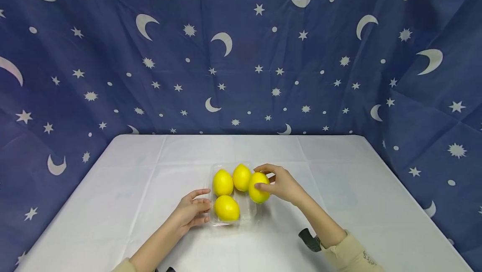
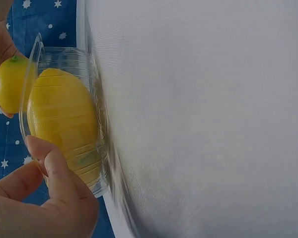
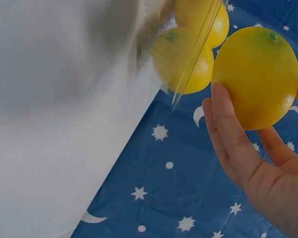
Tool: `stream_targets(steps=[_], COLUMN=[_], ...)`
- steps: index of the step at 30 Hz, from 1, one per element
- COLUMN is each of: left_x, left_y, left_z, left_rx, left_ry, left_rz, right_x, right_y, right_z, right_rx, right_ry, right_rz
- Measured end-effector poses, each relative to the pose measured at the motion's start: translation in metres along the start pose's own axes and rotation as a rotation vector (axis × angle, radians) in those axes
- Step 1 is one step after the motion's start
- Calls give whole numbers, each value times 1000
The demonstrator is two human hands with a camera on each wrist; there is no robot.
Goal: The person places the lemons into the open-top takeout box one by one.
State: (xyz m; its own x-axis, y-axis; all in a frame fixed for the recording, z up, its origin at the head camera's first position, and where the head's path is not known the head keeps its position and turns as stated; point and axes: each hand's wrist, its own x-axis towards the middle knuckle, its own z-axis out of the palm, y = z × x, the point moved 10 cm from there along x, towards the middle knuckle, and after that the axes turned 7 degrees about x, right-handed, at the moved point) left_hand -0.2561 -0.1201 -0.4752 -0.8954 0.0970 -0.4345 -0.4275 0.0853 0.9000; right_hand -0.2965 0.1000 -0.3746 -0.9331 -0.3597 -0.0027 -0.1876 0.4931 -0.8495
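Observation:
A clear plastic container (image 1: 246, 213) stands on the table with three yellow lemons in it: one at the back left (image 1: 223, 183), one at the back right (image 1: 242, 177) and one at the front left (image 1: 226, 208). My right hand (image 1: 280, 186) grips another lemon (image 3: 256, 79) between thumb and fingers, above the container's right rim. At the left side, my left hand (image 1: 192, 210) pinches the container's rim, its thumb and finger meeting there in the left wrist view (image 2: 49, 183). The container's wall stands between that hand and the lemons.
A white cloth (image 1: 180, 150) covers the table. Behind it hangs a dark blue curtain (image 1: 241, 54) with moons and stars. A black strap piece (image 1: 310, 239) sits by the right wrist, next to a beige sleeve (image 1: 350, 253).

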Motion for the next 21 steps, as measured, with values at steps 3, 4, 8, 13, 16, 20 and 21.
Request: stream_targets(steps=[3, 4, 8, 13, 16, 20, 21], left_x=[-1, -1, -1, -2, -2, -2, -2], left_y=[2, 3, 3, 2, 2, 2, 2], left_z=[-1, -1, 0, -2, -3, 0, 1], left_rx=[-7, -9, -10, -8, -4, -10, -12], left_ry=[-8, -11, -22, -18, -18, -40, -46], left_rz=[9, 9, 8, 12, 13, 17, 16], right_x=[-1, -2, -1, 0, 1, 0, 0], right_y=[-6, -8, -10, -11, -12, -13, -13], right_z=[4, 6, 13, 20, 25, 27, 28], right_rx=[-9, -13, -21, -16, -14, -21, -25], right_ry=[2, 0, -25, -43, -55, -55, -56], right_rz=[-27, -28, -33, -28, -22, -24, -26])
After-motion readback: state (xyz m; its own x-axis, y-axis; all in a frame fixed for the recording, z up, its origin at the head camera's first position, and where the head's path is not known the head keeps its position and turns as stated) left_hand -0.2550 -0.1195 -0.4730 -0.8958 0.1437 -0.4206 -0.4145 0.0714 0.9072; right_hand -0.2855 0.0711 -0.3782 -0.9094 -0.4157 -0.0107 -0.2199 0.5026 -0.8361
